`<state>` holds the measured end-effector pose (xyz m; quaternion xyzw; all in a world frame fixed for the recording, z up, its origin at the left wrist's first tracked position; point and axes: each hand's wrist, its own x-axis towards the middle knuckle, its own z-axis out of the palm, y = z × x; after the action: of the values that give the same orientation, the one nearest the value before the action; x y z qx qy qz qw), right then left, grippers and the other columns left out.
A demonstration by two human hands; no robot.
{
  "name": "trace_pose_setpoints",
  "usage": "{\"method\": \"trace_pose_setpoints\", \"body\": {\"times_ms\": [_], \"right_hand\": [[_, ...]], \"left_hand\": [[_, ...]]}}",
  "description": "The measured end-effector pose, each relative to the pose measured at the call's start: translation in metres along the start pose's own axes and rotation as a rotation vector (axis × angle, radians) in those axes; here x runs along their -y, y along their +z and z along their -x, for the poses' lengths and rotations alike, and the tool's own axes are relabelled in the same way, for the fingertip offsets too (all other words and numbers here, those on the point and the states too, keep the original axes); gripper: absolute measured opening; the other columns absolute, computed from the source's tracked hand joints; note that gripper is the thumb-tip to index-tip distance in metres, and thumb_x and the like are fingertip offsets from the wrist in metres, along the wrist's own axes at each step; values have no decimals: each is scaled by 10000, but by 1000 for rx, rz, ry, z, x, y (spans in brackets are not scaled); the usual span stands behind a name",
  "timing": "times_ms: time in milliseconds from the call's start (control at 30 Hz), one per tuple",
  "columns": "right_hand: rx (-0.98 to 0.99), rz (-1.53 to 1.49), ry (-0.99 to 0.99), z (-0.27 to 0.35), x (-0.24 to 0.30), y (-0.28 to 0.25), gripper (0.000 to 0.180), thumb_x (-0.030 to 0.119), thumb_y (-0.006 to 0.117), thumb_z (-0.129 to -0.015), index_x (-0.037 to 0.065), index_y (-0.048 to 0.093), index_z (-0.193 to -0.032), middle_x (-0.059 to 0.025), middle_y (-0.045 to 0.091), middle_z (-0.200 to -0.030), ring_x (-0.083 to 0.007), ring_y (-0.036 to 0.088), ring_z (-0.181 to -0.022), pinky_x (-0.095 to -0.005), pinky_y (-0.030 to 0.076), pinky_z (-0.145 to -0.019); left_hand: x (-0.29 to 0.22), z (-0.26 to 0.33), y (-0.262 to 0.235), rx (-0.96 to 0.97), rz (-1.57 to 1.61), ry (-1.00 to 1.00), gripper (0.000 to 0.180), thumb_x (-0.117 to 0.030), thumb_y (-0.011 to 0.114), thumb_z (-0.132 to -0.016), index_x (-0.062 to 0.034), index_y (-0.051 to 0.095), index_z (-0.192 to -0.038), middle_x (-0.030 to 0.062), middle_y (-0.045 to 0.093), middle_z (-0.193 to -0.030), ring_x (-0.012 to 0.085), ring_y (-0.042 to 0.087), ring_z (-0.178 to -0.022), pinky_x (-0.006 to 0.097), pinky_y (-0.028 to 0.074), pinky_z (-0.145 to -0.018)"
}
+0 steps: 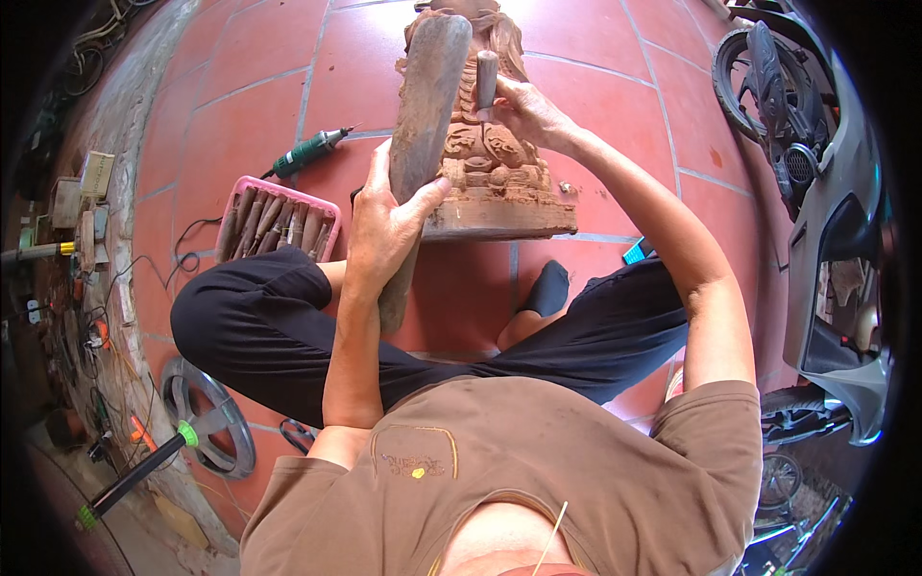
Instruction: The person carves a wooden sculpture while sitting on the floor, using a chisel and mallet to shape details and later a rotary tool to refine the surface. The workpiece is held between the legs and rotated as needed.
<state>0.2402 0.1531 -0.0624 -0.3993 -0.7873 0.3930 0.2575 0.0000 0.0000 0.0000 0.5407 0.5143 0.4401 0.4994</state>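
My left hand (392,226) is closed around a long flat wooden mallet (434,96), which stands out ahead of the hand and hides part of the carving behind it. A brown carved wooden statue (501,213) lies on the floor in front of me, its square base toward me. My right hand (533,113) grips a carving chisel (487,75) by its wooden handle, over the middle of the statue. The chisel's blade points down at the carved surface; its exact tip is hard to make out. The mallet's head is left of the chisel handle, apart from it.
A pink basket (334,204) of several chisels stands left of the statue, beside a green rotary tool (317,146) with a black cord. My crossed legs (259,312) flank the near floor. A motorbike (836,221) stands at right, a grey wheel (230,446) at lower left.
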Motion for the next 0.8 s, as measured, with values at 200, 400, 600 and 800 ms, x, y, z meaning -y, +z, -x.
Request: {"method": "trace_pose_setpoints", "body": {"times_ms": [200,400,600,800], "right_hand": [[23,93,-65,2,-6,5,321,103,684,-947,106,566,-1245,-120,697,-1055,-224,678,-983,-402,536,-878],[35,194,-143,0,2,6,410,64,677,-925,128,526,-1301,-137,708,-993,-274,698,-926,-416,546,-842],[54,306,-218,-4,2,10,499,69,668,-912,151,495,-1373,-178,701,-939,-349,706,-874,-446,550,-794],[48,277,-119,-1,8,10,386,109,678,-918,114,524,-1272,-182,700,-935,-362,697,-892,-462,539,-785]], "left_hand": [[-5,6,6,7,46,32,591,-136,729,-904,25,464,-1406,148,645,-1225,200,615,-1125,337,466,-1005],[-16,8,4,-21,1,26,603,-124,726,-898,25,450,-1413,161,663,-1208,212,638,-1107,349,483,-990],[9,2,9,-46,-328,115,637,-152,747,-884,19,432,-1411,200,711,-1132,237,700,-1022,381,534,-927],[-11,9,10,-123,-53,132,627,-152,747,-887,12,435,-1406,219,716,-1111,249,716,-1018,387,540,-905]]}}
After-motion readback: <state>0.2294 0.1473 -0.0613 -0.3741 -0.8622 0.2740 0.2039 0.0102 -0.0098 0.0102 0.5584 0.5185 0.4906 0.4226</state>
